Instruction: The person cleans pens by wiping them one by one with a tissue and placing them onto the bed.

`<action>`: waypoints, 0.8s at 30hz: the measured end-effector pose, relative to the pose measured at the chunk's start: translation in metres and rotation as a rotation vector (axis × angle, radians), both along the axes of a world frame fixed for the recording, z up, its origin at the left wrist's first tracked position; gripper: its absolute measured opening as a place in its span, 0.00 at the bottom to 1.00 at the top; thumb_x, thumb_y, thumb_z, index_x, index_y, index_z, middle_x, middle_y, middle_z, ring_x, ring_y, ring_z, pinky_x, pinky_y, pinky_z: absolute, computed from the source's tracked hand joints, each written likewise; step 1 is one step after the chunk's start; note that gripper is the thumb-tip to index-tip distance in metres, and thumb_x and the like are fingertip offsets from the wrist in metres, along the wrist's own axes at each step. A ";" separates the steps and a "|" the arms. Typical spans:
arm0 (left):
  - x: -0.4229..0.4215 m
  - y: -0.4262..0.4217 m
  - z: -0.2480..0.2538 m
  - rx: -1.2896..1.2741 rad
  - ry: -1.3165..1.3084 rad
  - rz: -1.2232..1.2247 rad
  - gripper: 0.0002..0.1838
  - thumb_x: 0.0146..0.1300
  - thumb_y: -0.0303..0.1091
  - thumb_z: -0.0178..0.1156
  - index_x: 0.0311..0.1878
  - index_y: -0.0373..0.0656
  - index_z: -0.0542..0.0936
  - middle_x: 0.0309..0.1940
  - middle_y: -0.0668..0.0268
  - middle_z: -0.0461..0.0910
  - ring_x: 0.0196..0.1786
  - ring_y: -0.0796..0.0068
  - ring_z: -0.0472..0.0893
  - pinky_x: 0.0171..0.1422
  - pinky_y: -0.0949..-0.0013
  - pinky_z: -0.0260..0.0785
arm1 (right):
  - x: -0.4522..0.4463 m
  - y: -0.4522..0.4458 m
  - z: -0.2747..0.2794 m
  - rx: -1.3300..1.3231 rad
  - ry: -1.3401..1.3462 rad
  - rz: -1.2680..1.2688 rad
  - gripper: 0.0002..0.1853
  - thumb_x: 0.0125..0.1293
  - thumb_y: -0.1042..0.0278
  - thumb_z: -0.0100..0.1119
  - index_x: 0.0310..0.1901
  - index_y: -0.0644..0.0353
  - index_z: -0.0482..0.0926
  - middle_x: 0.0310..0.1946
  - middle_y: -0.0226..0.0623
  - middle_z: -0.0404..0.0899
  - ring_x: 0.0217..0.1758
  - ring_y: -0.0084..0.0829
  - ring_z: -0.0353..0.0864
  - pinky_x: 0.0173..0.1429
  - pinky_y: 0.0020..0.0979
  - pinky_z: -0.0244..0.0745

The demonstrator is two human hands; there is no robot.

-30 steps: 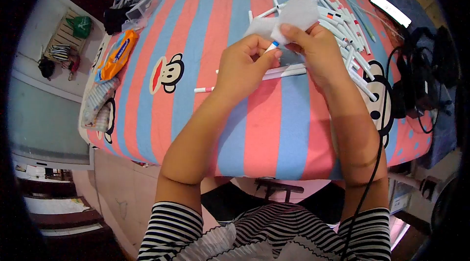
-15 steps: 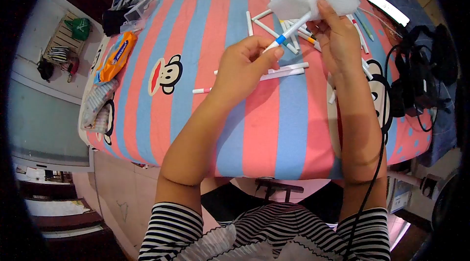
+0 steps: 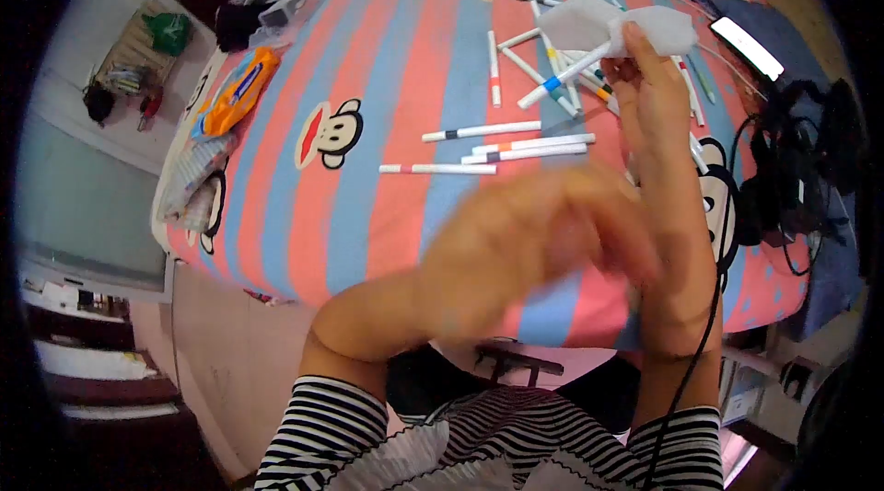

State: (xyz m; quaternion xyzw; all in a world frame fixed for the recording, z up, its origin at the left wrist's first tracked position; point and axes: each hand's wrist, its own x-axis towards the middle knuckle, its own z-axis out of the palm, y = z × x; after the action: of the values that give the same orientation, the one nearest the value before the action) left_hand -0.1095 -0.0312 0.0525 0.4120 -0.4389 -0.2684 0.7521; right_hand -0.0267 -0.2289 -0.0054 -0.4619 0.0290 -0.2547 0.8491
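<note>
My right hand (image 3: 652,77) is closed on a white wipe (image 3: 656,29) and one end of a white marker with a blue band (image 3: 566,75), which points down and left. Blurred by motion, my left hand (image 3: 543,238) is off the marker, near my right forearm; its fingers are smeared and I cannot make out whether it holds anything. Beyond it lie separate white markers, one with a dark band (image 3: 482,131) and one with a pink band (image 3: 437,169). A loose pile of markers (image 3: 552,63) is partly hidden behind my right hand and the wipe.
An orange packet (image 3: 241,95) lies at the left edge of the striped bedspread (image 3: 396,242). At the right are a lit phone (image 3: 748,47), a green pencil (image 3: 704,81) and black cables (image 3: 792,169). A thin black cord hangs across my right forearm.
My left hand has let go of the blue-banded marker and swung down and right. The marker stays in my right hand, which has moved up and right with the wipe. The view has shifted slightly.
</note>
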 end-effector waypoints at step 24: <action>-0.125 -0.064 0.001 -0.529 0.048 -0.418 0.13 0.66 0.36 0.46 0.44 0.39 0.75 0.42 0.63 0.74 0.46 0.72 0.73 0.51 0.70 0.67 | -0.003 -0.001 0.003 0.030 -0.049 0.088 0.17 0.59 0.62 0.61 0.44 0.63 0.71 0.39 0.33 0.74 0.41 0.23 0.73 0.47 0.26 0.70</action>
State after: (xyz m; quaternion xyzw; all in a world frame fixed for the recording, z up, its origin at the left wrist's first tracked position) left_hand -0.2347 -0.0949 0.0537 0.0971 -0.5506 -0.3032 0.7717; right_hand -0.0299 -0.2303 -0.0026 -0.4437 -0.0084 -0.2278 0.8667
